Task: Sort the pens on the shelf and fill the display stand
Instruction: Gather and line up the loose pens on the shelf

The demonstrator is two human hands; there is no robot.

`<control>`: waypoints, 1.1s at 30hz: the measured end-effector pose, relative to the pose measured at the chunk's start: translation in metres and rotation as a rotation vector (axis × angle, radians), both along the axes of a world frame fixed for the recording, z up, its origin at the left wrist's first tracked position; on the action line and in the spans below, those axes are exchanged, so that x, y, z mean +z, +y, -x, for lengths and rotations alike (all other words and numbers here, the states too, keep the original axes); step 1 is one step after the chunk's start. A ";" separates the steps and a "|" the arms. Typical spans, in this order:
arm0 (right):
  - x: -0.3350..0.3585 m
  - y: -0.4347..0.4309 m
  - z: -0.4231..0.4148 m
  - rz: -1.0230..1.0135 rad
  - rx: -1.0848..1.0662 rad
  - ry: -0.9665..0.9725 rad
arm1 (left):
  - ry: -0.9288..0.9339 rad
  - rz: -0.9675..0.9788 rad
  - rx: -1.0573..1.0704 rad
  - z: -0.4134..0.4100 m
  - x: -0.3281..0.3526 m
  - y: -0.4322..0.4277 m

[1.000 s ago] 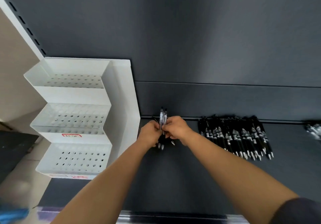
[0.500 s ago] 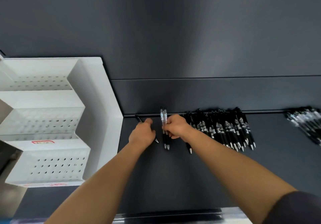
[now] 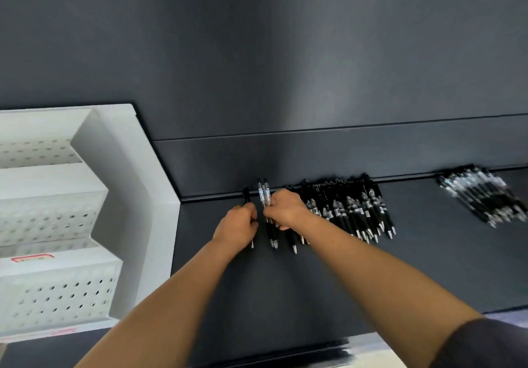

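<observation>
On the dark shelf (image 3: 328,282) my left hand (image 3: 235,229) grips a single black pen (image 3: 245,193) that points toward the back wall. Just to its right my right hand (image 3: 285,209) pinches two clear-barrelled pens (image 3: 264,193) held side by side. A row of several black pens (image 3: 351,207) lies right of my right hand against the back ledge. The white tiered display stand (image 3: 94,196) with perforated trays stands at the left, and no pens show in its tiers.
A second heap of clear-barrelled pens (image 3: 483,196) lies at the far right of the shelf. The dark back panel (image 3: 285,67) rises behind everything. The shelf's front edge (image 3: 328,347) runs along the bottom.
The view has swung right, so the stand slid left. My hands drew apart: the left now grips one black pen alone, and the right keeps the two clear pens.
</observation>
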State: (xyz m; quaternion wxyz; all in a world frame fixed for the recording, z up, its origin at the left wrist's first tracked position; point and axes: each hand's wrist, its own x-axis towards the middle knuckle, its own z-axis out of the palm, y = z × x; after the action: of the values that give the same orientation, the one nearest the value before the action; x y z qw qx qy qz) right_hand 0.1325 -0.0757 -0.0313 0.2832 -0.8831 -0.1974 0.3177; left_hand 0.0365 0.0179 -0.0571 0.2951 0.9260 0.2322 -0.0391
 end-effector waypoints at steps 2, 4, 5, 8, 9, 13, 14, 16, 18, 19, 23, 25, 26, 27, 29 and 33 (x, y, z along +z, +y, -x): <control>0.004 -0.017 -0.003 0.010 -0.047 -0.034 | -0.022 0.030 -0.043 -0.011 -0.002 -0.012; 0.007 -0.037 -0.004 0.026 -0.102 -0.075 | -0.032 0.065 -0.061 -0.022 -0.005 -0.025; 0.007 -0.048 -0.005 0.031 -0.130 -0.097 | -0.030 0.083 -0.070 -0.026 -0.006 -0.032; 0.006 -0.075 -0.005 0.030 -0.204 -0.134 | -0.035 0.107 -0.109 -0.030 -0.012 -0.050; 0.005 -0.082 -0.004 0.031 -0.228 -0.139 | -0.038 0.097 -0.118 -0.030 -0.014 -0.054; 0.006 -0.097 -0.004 0.014 -0.289 -0.154 | -0.021 0.066 -0.144 -0.028 -0.018 -0.059; 0.007 -0.099 -0.005 0.013 -0.291 -0.158 | -0.017 0.061 -0.148 -0.028 -0.017 -0.059; 0.009 -0.100 -0.006 0.015 -0.293 -0.170 | -0.022 0.042 -0.141 -0.028 -0.015 -0.058; 0.011 -0.103 -0.008 0.014 -0.288 -0.176 | -0.035 0.007 -0.127 -0.029 -0.012 -0.059; 0.011 -0.105 -0.010 0.013 -0.284 -0.175 | -0.040 -0.016 -0.125 -0.030 -0.011 -0.061; 0.011 -0.117 -0.021 0.001 -0.281 -0.177 | -0.070 -0.069 -0.138 -0.039 -0.003 -0.070; 0.011 -0.126 -0.029 -0.004 -0.273 -0.184 | -0.090 -0.075 -0.142 -0.049 0.002 -0.078; 0.012 -0.131 -0.033 -0.003 -0.265 -0.187 | -0.100 -0.077 -0.148 -0.054 0.004 -0.083; 0.013 -0.138 -0.038 -0.005 -0.257 -0.189 | -0.110 -0.082 -0.157 -0.060 0.006 -0.090; 0.015 -0.156 -0.051 0.002 -0.242 -0.188 | -0.130 -0.092 -0.171 -0.075 0.009 -0.107; 0.023 -0.202 -0.086 0.016 -0.246 -0.170 | -0.158 -0.093 -0.194 -0.107 0.018 -0.156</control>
State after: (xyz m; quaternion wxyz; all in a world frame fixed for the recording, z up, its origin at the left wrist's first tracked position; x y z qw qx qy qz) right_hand 0.2186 -0.2778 -0.0080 0.2951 -0.9266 -0.1084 0.2063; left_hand 0.1431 -0.1385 -0.0390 0.2641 0.9570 0.1192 0.0162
